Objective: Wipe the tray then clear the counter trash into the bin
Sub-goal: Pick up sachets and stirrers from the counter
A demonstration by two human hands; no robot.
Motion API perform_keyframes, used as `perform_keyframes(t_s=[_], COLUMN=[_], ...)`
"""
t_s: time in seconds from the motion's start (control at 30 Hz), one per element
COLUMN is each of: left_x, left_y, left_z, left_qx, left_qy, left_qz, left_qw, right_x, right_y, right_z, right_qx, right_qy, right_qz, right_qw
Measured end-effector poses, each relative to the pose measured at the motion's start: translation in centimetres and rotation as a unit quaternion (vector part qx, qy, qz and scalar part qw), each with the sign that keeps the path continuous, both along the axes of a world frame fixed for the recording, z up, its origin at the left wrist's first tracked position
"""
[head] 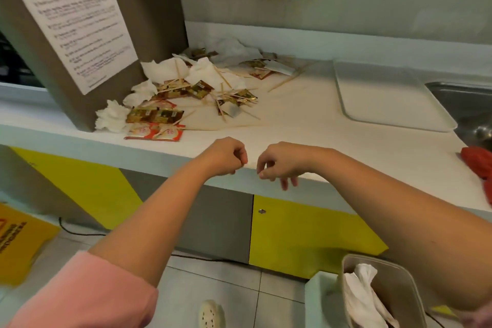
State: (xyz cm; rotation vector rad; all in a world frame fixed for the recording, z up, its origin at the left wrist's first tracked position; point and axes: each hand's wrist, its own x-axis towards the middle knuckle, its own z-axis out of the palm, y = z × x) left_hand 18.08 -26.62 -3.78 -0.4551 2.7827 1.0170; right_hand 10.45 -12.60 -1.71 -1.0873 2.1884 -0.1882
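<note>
A white tray lies flat on the white counter, right of centre. A pile of trash covers the counter's back left: crumpled tissues, red and gold sachets, and wooden sticks. A beige bin stands on the floor at lower right with crumpled tissue inside. My left hand hovers at the counter's front edge with its fingers curled in and nothing in it. My right hand is beside it, fingers hanging loosely and holding nothing. Both hands are apart from the trash and the tray.
A red cloth lies at the counter's right edge, beside a steel sink. A grey box with a printed notice stands at the left, against the trash. A yellow floor sign lies at lower left.
</note>
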Motion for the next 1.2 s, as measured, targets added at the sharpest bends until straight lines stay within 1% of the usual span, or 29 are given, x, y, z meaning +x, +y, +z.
perform_keyframes(t_s=[0.13, 0.3, 0.43, 0.53, 0.6, 0.67, 0.77, 0.9, 1.1, 1.2], left_x=[0.4, 0.3, -0.3, -0.5, -0.6, -0.7, -1.0, -1.8, -3.2, -3.7], left_y=[-4.7, -9.5, -13.7, -17.1, -19.2, -20.6, -22.0, -23.7, -24.3, -24.6], left_z=[0.4, 0.5, 0.3, 0.1, -0.1, -0.3, -0.6, -0.4, -0.2, -0.3], left_qx=[-0.012, -0.049, -0.058, -0.095, -0.11, -0.124, -0.132, -0.174, -0.151, -0.155], left_qy=[0.049, 0.074, 0.045, 0.017, 0.0, -0.026, -0.064, -0.105, -0.142, -0.135], left_qz=[0.078, 0.122, 0.156, 0.168, 0.157, 0.126, 0.069, 0.027, -0.013, -0.019], left_qw=[0.996, 0.989, 0.985, 0.981, 0.981, 0.984, 0.987, 0.979, 0.978, 0.978], right_x=[-0.9, -2.1, -3.0, -3.9, -4.3, -4.4, -4.0, -4.2, -6.1, -7.0], right_y=[-4.6, -9.6, -13.7, -16.7, -18.8, -20.7, -22.9, -24.8, -24.4, -23.9], right_z=[0.6, 0.0, -0.6, -1.0, -1.2, -1.3, -1.8, -2.4, -2.7, -2.4], right_qx=[-0.041, -0.086, -0.117, -0.138, -0.154, -0.176, -0.195, -0.151, -0.123, -0.109], right_qy=[0.054, 0.079, 0.119, 0.133, 0.124, 0.118, 0.108, 0.11, 0.128, 0.156], right_qz=[0.016, 0.0, 0.007, -0.004, -0.015, -0.015, 0.016, 0.073, 0.085, 0.086], right_qw=[0.998, 0.993, 0.986, 0.981, 0.98, 0.977, 0.975, 0.98, 0.98, 0.978])
